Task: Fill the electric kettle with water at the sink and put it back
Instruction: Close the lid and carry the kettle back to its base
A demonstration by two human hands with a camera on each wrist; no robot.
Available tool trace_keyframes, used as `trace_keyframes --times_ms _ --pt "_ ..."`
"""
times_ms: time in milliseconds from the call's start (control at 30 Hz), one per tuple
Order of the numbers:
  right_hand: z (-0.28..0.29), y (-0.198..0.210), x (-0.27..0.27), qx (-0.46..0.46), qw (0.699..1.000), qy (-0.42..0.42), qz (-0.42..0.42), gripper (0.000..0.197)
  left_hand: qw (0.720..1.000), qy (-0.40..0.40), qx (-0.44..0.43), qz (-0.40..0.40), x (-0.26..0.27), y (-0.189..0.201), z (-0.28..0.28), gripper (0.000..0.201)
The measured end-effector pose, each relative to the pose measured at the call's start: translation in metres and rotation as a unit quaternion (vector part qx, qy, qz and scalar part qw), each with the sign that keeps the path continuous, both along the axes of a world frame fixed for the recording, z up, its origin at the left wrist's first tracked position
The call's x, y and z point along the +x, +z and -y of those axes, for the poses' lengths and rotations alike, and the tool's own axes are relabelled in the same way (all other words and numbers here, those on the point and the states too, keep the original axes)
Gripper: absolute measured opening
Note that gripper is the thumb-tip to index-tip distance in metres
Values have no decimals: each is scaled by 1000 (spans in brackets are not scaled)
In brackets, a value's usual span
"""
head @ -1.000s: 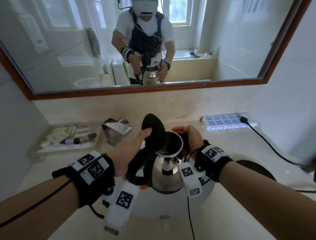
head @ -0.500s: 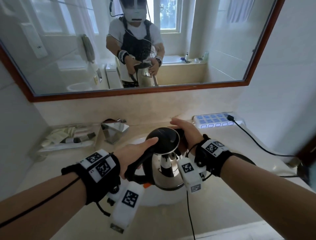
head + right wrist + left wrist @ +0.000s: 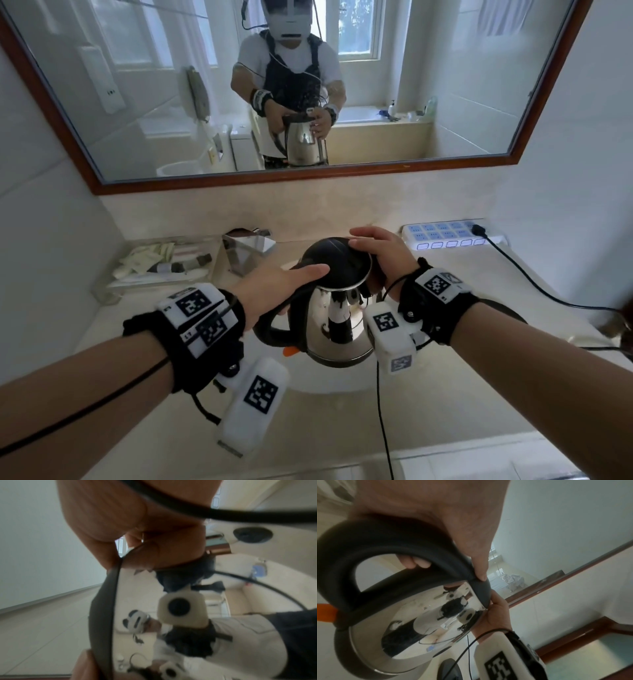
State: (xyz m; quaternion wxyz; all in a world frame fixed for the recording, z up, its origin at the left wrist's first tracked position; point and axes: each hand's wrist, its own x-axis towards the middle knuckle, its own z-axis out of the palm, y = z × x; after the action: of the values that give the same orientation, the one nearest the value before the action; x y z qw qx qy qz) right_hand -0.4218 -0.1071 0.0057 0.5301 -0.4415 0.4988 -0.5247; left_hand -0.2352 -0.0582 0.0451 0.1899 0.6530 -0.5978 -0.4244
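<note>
**Kettle lid shut; kettle held off the counter in 2 hands**

Since 1 second ago the black lid (image 3: 334, 262) has gone from standing open to lying flat on the electric kettle (image 3: 337, 325), and the kettle sits higher in the head view, with the mirror (image 3: 102, 113) filling more of the picture.

Left hand (image 3: 277, 291): fingers wrapped around the black loop handle (image 3: 388, 550), thumb stretched forward with its tip on the near edge of the lid. The left wrist view shows fingertips curling through the handle opening.

Right hand (image 3: 380, 255): clasps the far side of the kettle's top, fingers lying over the lid's rim and thumb down the steel body. The right wrist view shows only a blurred rim and reflections.

Kettle: upright between both hands, above the white sink (image 3: 329, 380) and clear of the counter (image 3: 445, 394). An orange tab (image 3: 325, 612) shows at the handle's foot.

Beyond the right hand, a white power strip (image 3: 448, 234) lies against the wall with a black cord (image 3: 527, 281) plugged in. Right of that wrist, the round black kettle base (image 3: 253, 534) sits on the counter. Beyond the left hand stand a chrome faucet (image 3: 246, 251) and a clear tray (image 3: 161, 263) of toiletries.
</note>
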Motion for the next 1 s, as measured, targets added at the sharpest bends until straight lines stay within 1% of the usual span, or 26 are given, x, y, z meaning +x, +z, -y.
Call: trace_keyframes --times_ms 100,167,267,367,467,600,767,867,1000 --pt "-6 0 -19 4 1000 -19 -9 16 999 -20 -18 24 -13 -6 1 58" --pt "-11 2 -37 2 999 -30 -16 15 999 -27 -25 23 -28 -8 1 60" --pt "-19 3 -72 0 998 -54 -24 15 998 -46 -37 24 -61 -9 0 57" --pt "-26 0 -110 4 997 -74 -38 13 997 -67 -44 23 -97 -10 0 58" --pt "-29 1 -149 10 996 -76 -40 12 996 -77 -40 12 -136 -14 1 59" --pt "-30 -2 -199 20 996 -73 -48 12 997 -69 -38 15 -188 -23 3 62" --pt "-28 -6 -253 27 997 -57 -35 12 998 -37 -37 27 -246 -32 1 60" --pt "-25 -15 -277 28 997 -56 -36 12 998 -21 -43 43 -271 -38 1 58" --pt "-19 -30 -295 46 997 -54 -12 12 997 -19 -39 62 -290 -48 5 59"
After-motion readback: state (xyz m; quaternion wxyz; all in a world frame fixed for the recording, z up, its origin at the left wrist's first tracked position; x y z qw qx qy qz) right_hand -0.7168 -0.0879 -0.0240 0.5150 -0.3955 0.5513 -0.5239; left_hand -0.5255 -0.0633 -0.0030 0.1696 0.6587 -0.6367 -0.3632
